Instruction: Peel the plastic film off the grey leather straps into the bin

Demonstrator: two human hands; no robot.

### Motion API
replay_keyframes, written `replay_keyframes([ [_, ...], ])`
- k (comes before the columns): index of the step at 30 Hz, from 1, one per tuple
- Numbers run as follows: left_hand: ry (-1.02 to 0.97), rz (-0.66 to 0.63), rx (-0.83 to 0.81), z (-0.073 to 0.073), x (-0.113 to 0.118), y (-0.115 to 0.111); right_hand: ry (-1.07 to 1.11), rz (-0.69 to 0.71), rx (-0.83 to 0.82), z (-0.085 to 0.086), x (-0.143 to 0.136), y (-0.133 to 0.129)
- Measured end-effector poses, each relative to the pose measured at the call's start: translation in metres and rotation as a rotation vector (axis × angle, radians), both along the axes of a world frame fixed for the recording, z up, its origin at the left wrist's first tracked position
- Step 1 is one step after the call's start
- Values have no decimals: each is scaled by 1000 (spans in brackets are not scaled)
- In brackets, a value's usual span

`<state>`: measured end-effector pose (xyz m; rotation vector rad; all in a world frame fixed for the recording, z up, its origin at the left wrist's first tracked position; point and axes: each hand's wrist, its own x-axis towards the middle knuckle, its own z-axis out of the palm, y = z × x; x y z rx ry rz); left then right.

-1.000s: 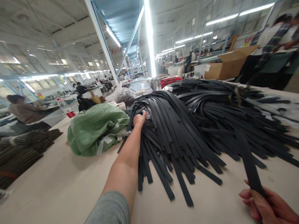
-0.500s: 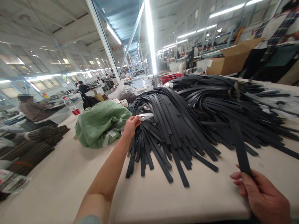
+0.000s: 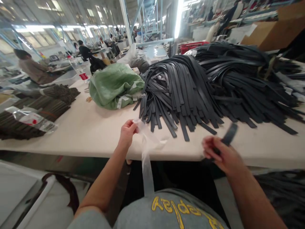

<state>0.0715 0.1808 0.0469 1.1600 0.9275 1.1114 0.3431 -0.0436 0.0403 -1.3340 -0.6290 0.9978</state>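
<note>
My left hand point(image 3: 129, 129) pinches a thin, translucent white strip point(image 3: 148, 168), which hangs over the table's front edge toward my shirt. My right hand point(image 3: 218, 151), somewhat blurred by motion, is closed around a dark flat strap point(image 3: 230, 135) whose end sticks up past the fingers. Beyond both hands, a large heap of black straps point(image 3: 181, 86) lies on the pale table point(image 3: 95, 136), their ends fanned toward me. A second heap of black straps point(image 3: 250, 86) spreads to the right of it.
A green sack point(image 3: 114, 84) sits left of the straps. Bundles of brownish strips point(image 3: 52, 105) and a clear plastic bottle point(image 3: 35, 120) lie at the far left. A red crate point(image 3: 193, 47) and a cardboard box point(image 3: 274, 31) are behind. A seated person point(image 3: 34, 66) is at the back left.
The view has tilted down. My left hand has drawn the white strip away from the strap heap toward me. My right hand has moved inward with the dark strap.
</note>
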Motion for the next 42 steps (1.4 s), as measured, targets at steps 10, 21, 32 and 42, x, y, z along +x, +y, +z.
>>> replay_keyframes([
  [10, 82, -210, 235, 35, 40, -16, -336, 383, -55, 11, -107, 61],
  [21, 252, -663, -133, 9, 18, -56, -424, 208, -83, 29, -87, 83],
  [32, 225, -933, -249, -4, 3, -110, -400, 341, -78, 5, -82, 84],
  [42, -493, 533, -369, 10, -197, -74, -191, 948, -194, -18, -103, 15],
])
